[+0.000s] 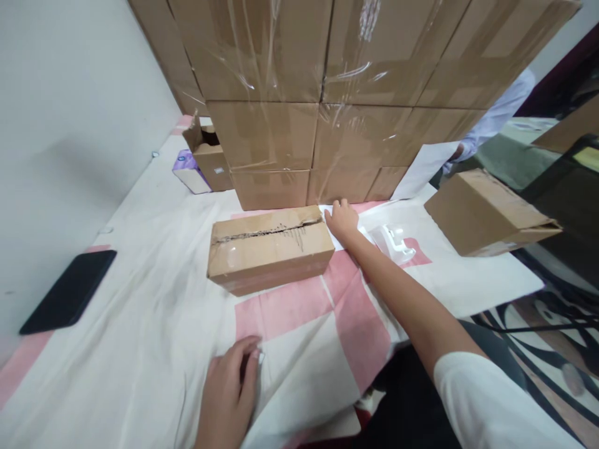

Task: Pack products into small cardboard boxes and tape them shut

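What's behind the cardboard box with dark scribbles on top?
Behind the scribbled box stands a stack of cardboard cartons, with a sliver of tablecloth between. The box covers most cloth directly behind it, so anything low there cannot be seen.

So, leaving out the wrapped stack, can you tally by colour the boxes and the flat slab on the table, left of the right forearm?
Brown: 2, the long box and the open box
Purple and white: 1, the small carton
Black: 1, the flat slab
Total: 4
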Demonstrator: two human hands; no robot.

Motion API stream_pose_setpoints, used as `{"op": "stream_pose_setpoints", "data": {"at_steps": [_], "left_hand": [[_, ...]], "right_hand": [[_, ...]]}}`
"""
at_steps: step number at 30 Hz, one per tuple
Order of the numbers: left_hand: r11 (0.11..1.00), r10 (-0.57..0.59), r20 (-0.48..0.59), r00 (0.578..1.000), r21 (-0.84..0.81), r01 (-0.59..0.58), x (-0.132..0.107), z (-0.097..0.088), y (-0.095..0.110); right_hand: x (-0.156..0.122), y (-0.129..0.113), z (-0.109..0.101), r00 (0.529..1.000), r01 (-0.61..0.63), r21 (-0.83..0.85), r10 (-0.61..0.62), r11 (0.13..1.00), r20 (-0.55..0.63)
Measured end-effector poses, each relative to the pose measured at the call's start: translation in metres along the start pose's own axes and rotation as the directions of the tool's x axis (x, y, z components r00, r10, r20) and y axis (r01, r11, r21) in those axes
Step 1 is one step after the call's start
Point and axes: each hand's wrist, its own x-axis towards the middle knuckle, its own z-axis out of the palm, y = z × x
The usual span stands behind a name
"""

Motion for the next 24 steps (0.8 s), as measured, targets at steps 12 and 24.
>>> {"op": "stream_pose_setpoints", "data": {"at_steps": [12,24], "left_hand": [[0.997,-0.043,0.001,0.999,-0.058,0.043,-0.006,-0.002,0.001],[0.978,0.091,-0.046,0.995,-0.182,-0.098,0.001,-0.002,0.065]], "right_hand": [[-0.096,0.019,-0.090,0.928,0.361,0.476,-0.260,0.802,-0.266],[-0.267,-0.019,-0.068,0.686,0.237,0.918,-0.724,0.319,0.075]]}}
